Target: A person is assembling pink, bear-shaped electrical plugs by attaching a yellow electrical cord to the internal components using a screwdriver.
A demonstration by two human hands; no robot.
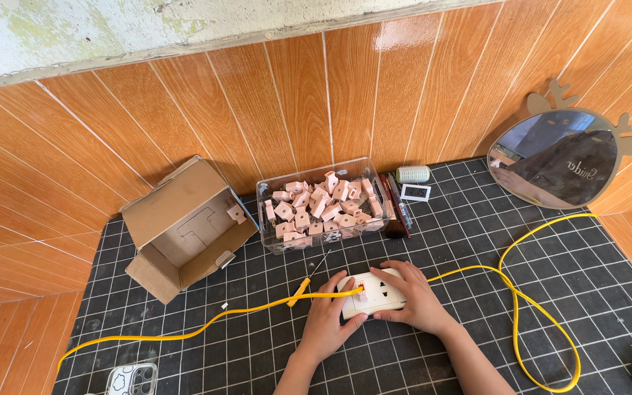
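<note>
- We hold the white socket plate [374, 292] flat on the gridded mat [477, 241]: our left hand [328, 316] grips its near-left edge, our right hand [412, 295] clasps its right side.
- The yellow cable [257, 307] reaches the plate, so wiring seems in progress (we cannot see the terminals).
- The yellow-handled screwdriver [307, 281] lies untouched beside the clear tub of pink parts [321, 205]; tightening probably remains.
</note>
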